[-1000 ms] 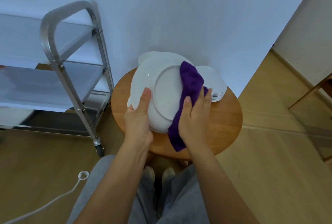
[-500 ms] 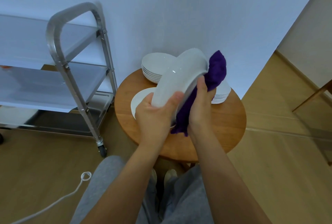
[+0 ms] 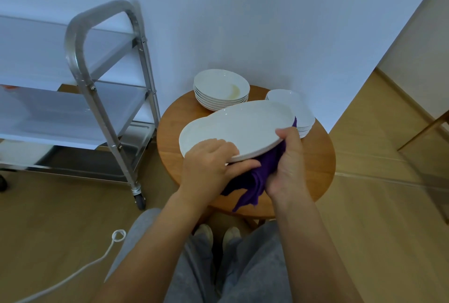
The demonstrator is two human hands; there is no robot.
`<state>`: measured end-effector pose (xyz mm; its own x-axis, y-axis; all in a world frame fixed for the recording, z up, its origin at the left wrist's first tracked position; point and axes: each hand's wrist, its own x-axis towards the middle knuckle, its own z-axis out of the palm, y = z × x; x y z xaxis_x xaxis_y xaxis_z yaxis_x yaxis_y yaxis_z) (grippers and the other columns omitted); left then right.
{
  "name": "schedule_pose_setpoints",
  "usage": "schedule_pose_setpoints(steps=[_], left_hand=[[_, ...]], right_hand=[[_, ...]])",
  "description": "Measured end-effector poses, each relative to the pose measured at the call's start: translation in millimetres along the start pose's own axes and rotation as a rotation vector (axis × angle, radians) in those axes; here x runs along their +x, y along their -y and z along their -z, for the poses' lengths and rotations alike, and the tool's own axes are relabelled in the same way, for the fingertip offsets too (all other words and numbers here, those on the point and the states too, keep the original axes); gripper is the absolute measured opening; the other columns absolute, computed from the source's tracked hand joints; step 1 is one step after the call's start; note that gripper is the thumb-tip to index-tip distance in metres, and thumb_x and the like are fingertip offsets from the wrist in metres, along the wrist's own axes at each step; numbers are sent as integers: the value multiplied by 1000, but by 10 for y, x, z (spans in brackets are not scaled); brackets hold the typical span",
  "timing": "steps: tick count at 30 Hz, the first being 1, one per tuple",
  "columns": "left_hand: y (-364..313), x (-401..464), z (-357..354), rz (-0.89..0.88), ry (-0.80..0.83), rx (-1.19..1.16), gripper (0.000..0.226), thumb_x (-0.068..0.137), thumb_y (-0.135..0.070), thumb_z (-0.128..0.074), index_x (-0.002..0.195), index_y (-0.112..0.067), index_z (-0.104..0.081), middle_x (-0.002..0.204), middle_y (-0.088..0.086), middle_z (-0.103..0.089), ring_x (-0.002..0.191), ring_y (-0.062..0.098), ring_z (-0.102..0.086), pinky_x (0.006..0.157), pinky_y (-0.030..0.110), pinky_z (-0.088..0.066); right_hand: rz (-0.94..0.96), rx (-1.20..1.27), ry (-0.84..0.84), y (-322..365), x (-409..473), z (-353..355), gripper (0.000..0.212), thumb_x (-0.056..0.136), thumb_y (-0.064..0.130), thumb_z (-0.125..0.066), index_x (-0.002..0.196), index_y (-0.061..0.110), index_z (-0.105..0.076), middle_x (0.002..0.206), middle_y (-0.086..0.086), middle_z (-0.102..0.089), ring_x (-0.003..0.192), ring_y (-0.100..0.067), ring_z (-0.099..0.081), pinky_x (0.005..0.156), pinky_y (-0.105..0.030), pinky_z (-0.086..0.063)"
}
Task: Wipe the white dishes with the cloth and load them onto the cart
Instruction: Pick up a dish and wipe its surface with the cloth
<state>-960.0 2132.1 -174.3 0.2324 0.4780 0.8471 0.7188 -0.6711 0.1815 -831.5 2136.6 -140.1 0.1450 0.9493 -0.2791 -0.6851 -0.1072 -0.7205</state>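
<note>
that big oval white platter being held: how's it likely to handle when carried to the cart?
The platter looks rigid and glazed, so probably slick; the left hand grips its near rim, the right hand supports it through the purple cloth. Wide and shallow, it would likely tip under one-handed edge grip. Probably ceramic, so breakable if dropped.

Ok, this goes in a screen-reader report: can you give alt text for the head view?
Both hands hold a white oval plate above a round wooden table; the right hand presses a purple cloth under it, the left hand grips its near rim. Stacked white dishes sit behind, a metal cart at left.
</note>
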Motion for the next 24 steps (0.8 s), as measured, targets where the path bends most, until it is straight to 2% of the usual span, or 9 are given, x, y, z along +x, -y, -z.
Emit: schedule_pose_setpoints(steps=[2, 4, 6, 8, 12, 15, 18, 21, 24], left_hand=[[30, -49, 4, 336, 27, -222, 57, 78, -59, -57, 98, -7, -67, 98, 4, -66, 94, 15, -58, 91, 37, -45], [93, -63, 31, 823, 20, -361, 63, 82, -58, -55, 131, -20, -46, 129, 1, -50, 118, 12, -44, 98, 37, -39], [226, -14, 65, 1320, 11, -739, 64, 89, -46, -53, 143, -26, -27, 141, 3, -43, 122, 20, -47, 97, 41, -44], [346, -5, 88, 1590, -50, -1327, 52, 95, -27, -50, 142, -20, -32, 133, 9, -54, 115, 29, -56, 98, 48, -45], [333, -105, 66, 1624, -174, -1358, 20, 97, -24, -47, 116, -22, -52, 108, 5, -68, 102, 30, -63, 84, 48, -53], [331, -128, 55, 1622, -245, -1201, 23, 95, -34, -48, 118, -30, -51, 106, 0, -67, 98, 26, -63, 79, 45, -55], [256, -155, 8, 1579, -173, -1132, 20, 96, -41, -45, 113, -36, -53, 109, -2, -65, 101, 25, -61, 82, 45, -54], [115, -125, -48, 1535, -85, -1121, 14, 94, -47, -44, 101, -39, -53, 110, -1, -64, 104, 25, -60, 88, 48, -51], [66, -109, -98, 1418, -64, -1084, 11, 93, -46, -45, 98, -43, -55, 107, -3, -65, 100, 22, -63, 80, 42, -56]], right_hand=[[5, 70, 42, -2, 15, 64, 23, 80, 16, -49, 77, 17, -72, 69, -1, -71, 57, -14, -68, 50, -26, -53], [11, 94, 40, -1, 32, 177, 34, 80, 16, -45, 65, 19, -75, 68, 1, -71, 58, -14, -68, 52, -24, -53], [7, 91, 37, -18, 27, 283, 32, 77, 18, -44, 70, 17, -75, 71, 0, -70, 61, -15, -68, 53, -24, -52], [-25, 27, 85, -19, 13, 343, 30, 72, 20, -46, 70, 17, -76, 72, -1, -70, 63, -16, -68, 54, -24, -52], [-19, -422, -171, 59, 73, 433, 27, 80, 19, -59, 107, 20, -64, 91, -3, -69, 79, -20, -68, 60, -30, -54], [335, -731, -413, 107, 161, 512, 38, 89, 27, -59, 125, 25, -49, 107, 4, -63, 95, -13, -62, 79, -30, -54], [556, -1072, -273, 44, 218, 370, 21, 94, 35, -51, 113, 29, -49, 93, 15, -59, 84, 3, -59, 62, -7, -46], [624, -1497, -191, -183, 349, 174, 37, 97, 42, -38, 124, 19, -48, 111, 0, -56, 101, -15, -53, 78, -25, -43], [662, -1656, -222, -341, 401, -5, 37, 100, 38, -31, 128, 19, -45, 105, -1, -47, 94, -17, -48, 72, -26, -37]])
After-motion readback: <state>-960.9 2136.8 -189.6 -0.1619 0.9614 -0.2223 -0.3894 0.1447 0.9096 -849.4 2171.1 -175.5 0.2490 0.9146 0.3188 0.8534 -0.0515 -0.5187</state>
